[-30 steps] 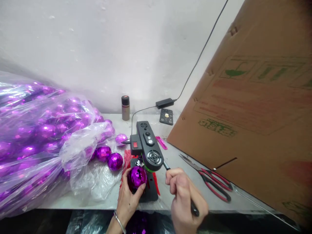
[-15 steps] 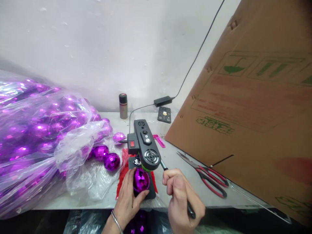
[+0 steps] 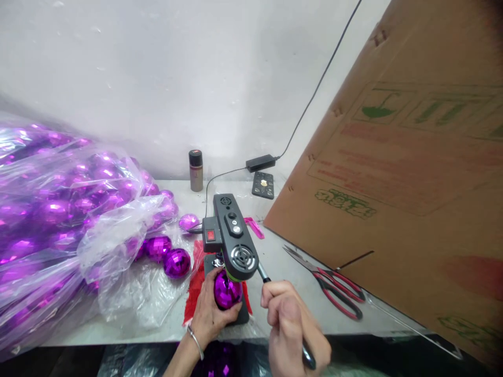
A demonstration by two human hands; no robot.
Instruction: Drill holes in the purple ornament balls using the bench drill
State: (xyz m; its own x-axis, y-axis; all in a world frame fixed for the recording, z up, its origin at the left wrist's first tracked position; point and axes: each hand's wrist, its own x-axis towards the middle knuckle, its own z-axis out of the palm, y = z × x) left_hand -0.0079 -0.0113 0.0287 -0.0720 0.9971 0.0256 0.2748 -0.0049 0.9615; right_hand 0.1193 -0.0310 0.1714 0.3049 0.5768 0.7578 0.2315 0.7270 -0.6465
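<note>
My left hand (image 3: 211,309), with a bracelet on its wrist, is wrapped round a shiny purple mirrored ball (image 3: 228,291). The ball sits under the front end of a small black tabletop machine (image 3: 237,235) with round vents and a red switch; its top edge is partly hidden by the machine's head. In my right fist is a lever handle (image 3: 266,278) with a metal shaft and black grip, which runs up to the machine's right side. Beneath the machine's dark base lies a red cloth (image 3: 194,293).
A clear plastic bag (image 3: 118,220) full of purple balls fills the left, with several loose balls (image 3: 176,263) beside it. Red-handled scissors (image 3: 334,288) lie to the right, before a large cardboard box (image 3: 393,173). Behind stand a small bottle (image 3: 195,172) and a power adapter (image 3: 261,163).
My left hand and the ball have shifted slightly, and the ball sits further under the machine's head. The whole view has drifted a little. My right hand keeps its grip on the lever.
</note>
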